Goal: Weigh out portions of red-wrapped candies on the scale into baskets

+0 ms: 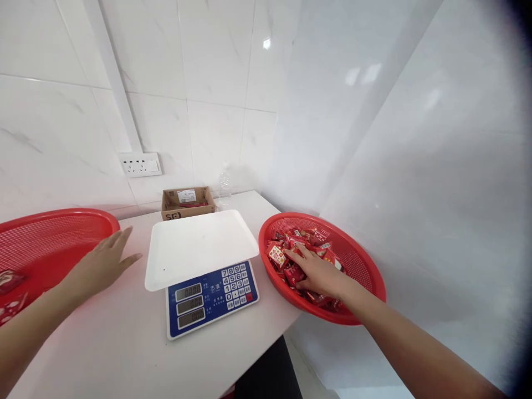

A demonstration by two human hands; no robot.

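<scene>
There are two hands, one left hand (106, 263) and one right hand (318, 269), and two red baskets, one left basket (50, 266) and one right basket (362, 271). I count one table (116, 343), one scale (211, 299) with one tray (201, 249) and three small screens (190, 305), one cardboard box (188, 213), one clear bottle (225, 183) and one socket plate (140, 164). At least two packets (9, 281) show in the left basket, while those in the right basket overlap too much for an exact count but exceed ten.

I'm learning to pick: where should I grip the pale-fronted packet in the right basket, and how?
Probably pinch opposite edges from above with the right hand: the packet lies on the pile, its pale front showing, with the wall of the basket close on its left.
</scene>
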